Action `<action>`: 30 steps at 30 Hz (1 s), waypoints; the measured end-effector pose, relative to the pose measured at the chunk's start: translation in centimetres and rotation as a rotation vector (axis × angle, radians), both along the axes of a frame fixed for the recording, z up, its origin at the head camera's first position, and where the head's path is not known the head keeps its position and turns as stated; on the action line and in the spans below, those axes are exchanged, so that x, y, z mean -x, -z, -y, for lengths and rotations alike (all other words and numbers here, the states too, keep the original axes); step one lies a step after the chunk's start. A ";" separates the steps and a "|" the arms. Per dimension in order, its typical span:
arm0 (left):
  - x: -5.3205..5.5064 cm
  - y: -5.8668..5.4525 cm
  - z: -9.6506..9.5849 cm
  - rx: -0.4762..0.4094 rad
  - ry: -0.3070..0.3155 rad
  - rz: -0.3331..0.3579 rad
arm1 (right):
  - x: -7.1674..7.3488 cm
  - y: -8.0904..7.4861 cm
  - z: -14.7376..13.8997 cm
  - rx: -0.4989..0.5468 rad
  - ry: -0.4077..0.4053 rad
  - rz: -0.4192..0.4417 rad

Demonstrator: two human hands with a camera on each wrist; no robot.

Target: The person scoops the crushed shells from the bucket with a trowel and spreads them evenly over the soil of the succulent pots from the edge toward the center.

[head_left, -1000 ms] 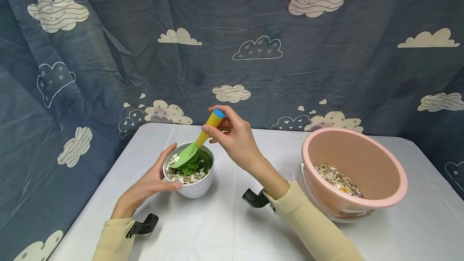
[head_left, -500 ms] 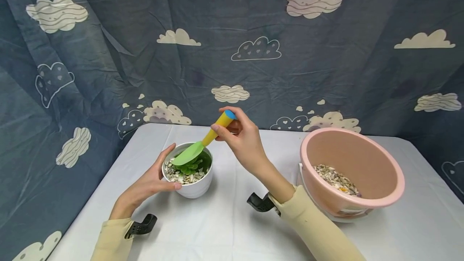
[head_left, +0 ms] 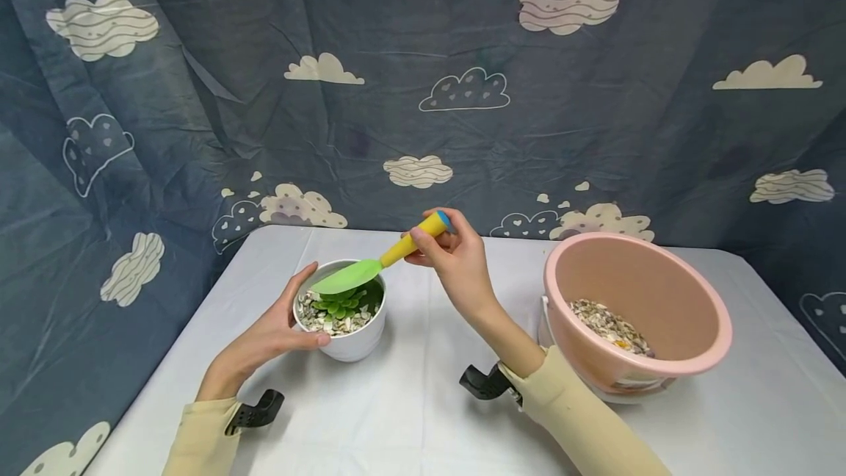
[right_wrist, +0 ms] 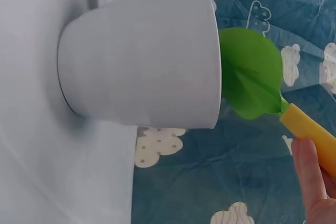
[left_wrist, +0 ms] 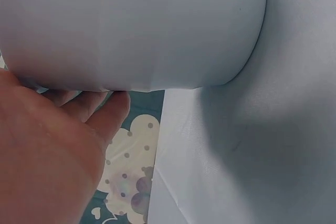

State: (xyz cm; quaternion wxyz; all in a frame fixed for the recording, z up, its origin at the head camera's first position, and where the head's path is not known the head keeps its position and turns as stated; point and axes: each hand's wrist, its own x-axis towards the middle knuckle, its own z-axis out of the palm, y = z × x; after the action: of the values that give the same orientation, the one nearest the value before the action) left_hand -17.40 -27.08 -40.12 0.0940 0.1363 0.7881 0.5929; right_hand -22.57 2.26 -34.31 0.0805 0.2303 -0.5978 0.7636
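A white flower pot (head_left: 360,346) stands on the table at the left of the head view. Inside it, a green leafy plant (head_left: 344,308) is set among pale stone chips (head_left: 334,327). My left hand (head_left: 264,334) holds the pot by its left side, thumb in front and fingers behind. My right hand (head_left: 457,261) pinches the yellow handle of a small trowel (head_left: 346,277), its blue end pointing up to the right. The trowel's green blade lies slanted over the pot's opening, covering part of the plant. In the right wrist view, the blade (right_wrist: 252,72) overlaps the pot's rim.
At the right, a pink bucket (head_left: 667,300) with a white handle holds more stone chips (head_left: 609,325). A white cloth (head_left: 423,417) covers the table. Behind it hangs a dark blue curtain (head_left: 370,138) with cloud prints.
My right hand has moved right and slightly down, tipping the trowel from steep to flatter over the pot. The blade has come up off the chips. My left hand keeps its hold.
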 end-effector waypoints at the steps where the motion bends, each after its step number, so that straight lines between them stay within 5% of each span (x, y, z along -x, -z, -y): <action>1: 0.0 0.0 0.0 -0.001 0.001 0.001 | -0.1 0.2 -0.1 0.016 -0.001 0.007; 30: -0.3 -0.3 0.3 0.018 0.007 -0.057 | -7.9 -2.4 -7.0 0.076 0.067 -0.058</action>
State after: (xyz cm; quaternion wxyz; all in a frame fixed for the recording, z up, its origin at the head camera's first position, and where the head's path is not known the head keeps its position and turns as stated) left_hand -17.05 -27.42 -39.80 0.0747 0.1548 0.7954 0.5812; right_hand -14.66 9.27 -31.91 0.1320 0.2291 -0.5731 0.7757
